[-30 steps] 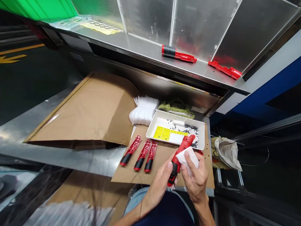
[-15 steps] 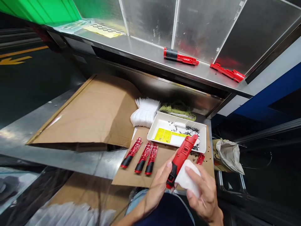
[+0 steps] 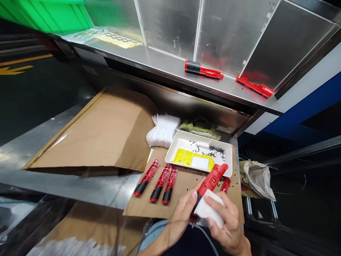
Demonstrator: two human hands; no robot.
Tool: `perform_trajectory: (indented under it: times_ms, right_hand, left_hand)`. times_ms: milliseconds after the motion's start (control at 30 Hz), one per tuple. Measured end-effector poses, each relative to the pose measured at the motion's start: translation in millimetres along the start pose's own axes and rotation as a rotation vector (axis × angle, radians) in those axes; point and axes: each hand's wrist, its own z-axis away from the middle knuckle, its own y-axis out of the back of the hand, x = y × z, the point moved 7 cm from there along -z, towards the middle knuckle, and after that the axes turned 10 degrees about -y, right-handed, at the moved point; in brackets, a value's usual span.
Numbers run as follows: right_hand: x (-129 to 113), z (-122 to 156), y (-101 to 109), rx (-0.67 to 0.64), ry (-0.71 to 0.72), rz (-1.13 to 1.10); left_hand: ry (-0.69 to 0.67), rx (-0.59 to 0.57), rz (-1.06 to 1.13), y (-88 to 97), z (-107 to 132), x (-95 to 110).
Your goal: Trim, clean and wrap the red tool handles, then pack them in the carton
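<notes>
My left hand (image 3: 183, 208) is closed around the lower, black part of a red and black plastic housing (image 3: 212, 180), which tilts up and to the right. A folded white wipe (image 3: 209, 209) is pinched in my right hand (image 3: 225, 218) and lies against the housing's side, covering part of it. Three similar red and black housing halves (image 3: 161, 183) lie side by side on the brown cardboard sheet (image 3: 138, 209). Another red part (image 3: 226, 185) shows partly beyond my right hand. Behind the held housing stands a white tray (image 3: 170, 158) with small black pieces and a yellow label sheet.
A stack of white wipes (image 3: 163, 131) and a green patterned pouch (image 3: 198, 128) lie behind. At left sits a large cardboard box (image 3: 93, 131). Two red housings (image 3: 204, 70) rest on the metal shelf (image 3: 160, 58). A cloth bag (image 3: 257, 177) hangs at right.
The wipe in my right hand has moved left and onto the housing, covering more of its black part. The view has shifted slightly.
</notes>
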Motion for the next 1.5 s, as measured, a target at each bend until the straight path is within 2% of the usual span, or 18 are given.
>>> perform_trajectory:
  times_ms: [100,200,300,367,400,467,533,633,700,767,833,967,1033,1133,1233,1400,1500]
  right_hand:
    - [11.4,7.1,4.1,0.019,-0.124,-0.019]
    - [38.3,30.0,5.2,-0.077,-0.317,-0.191]
    - [72.7,58.4,16.9,0.032,-0.504,-0.493]
    - [89.5,69.9,21.9,0.123,-0.557,-0.643]
    - [94.6,71.1,20.6,0.123,-0.563,-0.69]
    - [103.8,65.2,14.6,0.098,-0.589,-0.718]
    - [116.3,49.4,10.9,0.127,-0.631,-0.658]
    - [139.2,11.4,10.7,0.222,-0.682,-0.398]
    - [147.7,-15.9,9.7,0.238,-0.689,-0.265]
    - [142.6,-35.6,8.9,0.241,-0.675,-0.23]
    - [119.6,-44.9,8.2,0.233,-0.618,-0.262]
    - [58.8,-42.4,-4.0,0.117,-0.534,-0.309]
    - [46.3,-38.5,-10.4,0.097,-0.578,-0.316]
    - [46.7,-37.1,-13.8,0.104,-0.635,-0.33]
    - [50.1,-38.9,-5.8,0.153,-0.636,-0.282]
    - [45.7,-40.8,-6.5,0.045,-0.573,-0.193]
    - [50.8,-41.2,-5.9,0.072,-0.577,-0.091]
  left_hand:
    - [-0.011,-0.008,-0.012,-0.3,-0.6,-1.1]
    - [0.022,0.042,0.078,2.6,-0.2,-2.4]
    - [0.066,0.047,0.199,2.3,2.3,-0.5]
    - [0.096,0.043,0.253,1.8,5.1,1.6]
    - [0.108,0.044,0.272,1.8,6.6,2.6]
    - [0.119,0.042,0.308,1.7,9.2,4.7]
    - [0.123,0.043,0.335,2.0,11.3,5.8]
    - [0.135,0.04,0.359,1.7,13.3,5.1]
    - [0.124,0.044,0.351,1.9,13.5,4.2]
    - [0.089,0.048,0.312,2.6,12.3,3.6]
    - [0.045,0.05,0.25,3.5,10.4,2.4]
    - [0.015,0.042,0.157,4.6,6.5,-4.6]
    - [0.027,0.038,0.147,5.3,4.9,-8.7]
    - [0.036,0.041,0.144,6.5,3.7,-10.4]
    - [0.051,0.022,0.136,4.3,5.2,-7.5]
    - [0.068,0.037,0.126,2.4,6.2,-4.4]
    - [0.069,0.042,0.15,3.7,3.3,-6.9]
